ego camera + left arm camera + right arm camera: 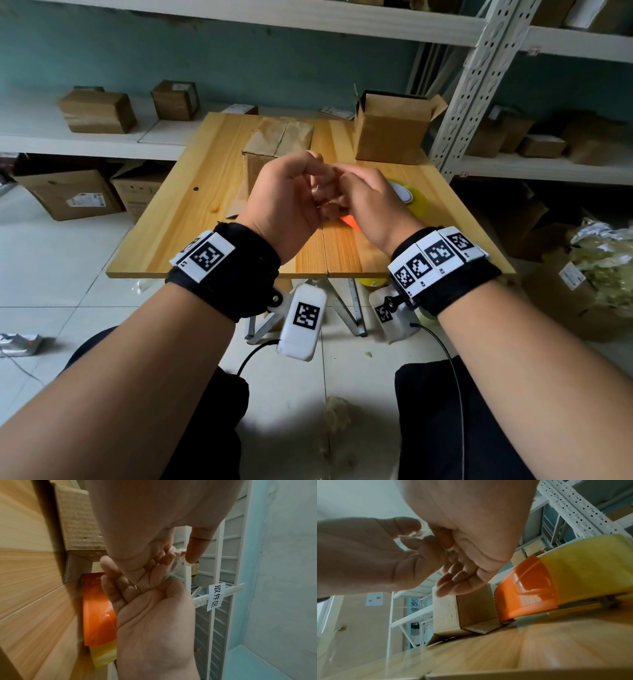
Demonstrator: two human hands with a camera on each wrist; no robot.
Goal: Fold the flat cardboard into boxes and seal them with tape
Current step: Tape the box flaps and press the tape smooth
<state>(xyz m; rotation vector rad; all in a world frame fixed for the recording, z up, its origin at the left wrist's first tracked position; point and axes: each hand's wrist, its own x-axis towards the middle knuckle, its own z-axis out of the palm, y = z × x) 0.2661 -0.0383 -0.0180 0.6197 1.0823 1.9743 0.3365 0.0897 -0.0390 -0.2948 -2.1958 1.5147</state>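
Clear crumpled tape scrap (176, 562) sits pinched between my left hand (284, 202) and right hand (370, 202), both raised above the light wooden table (205, 205). At twelve o'clock beyond them stands the taped brown cardboard box (277, 144); at three o'clock lies the orange tape dispenser (527, 588) with its yellowish roll.
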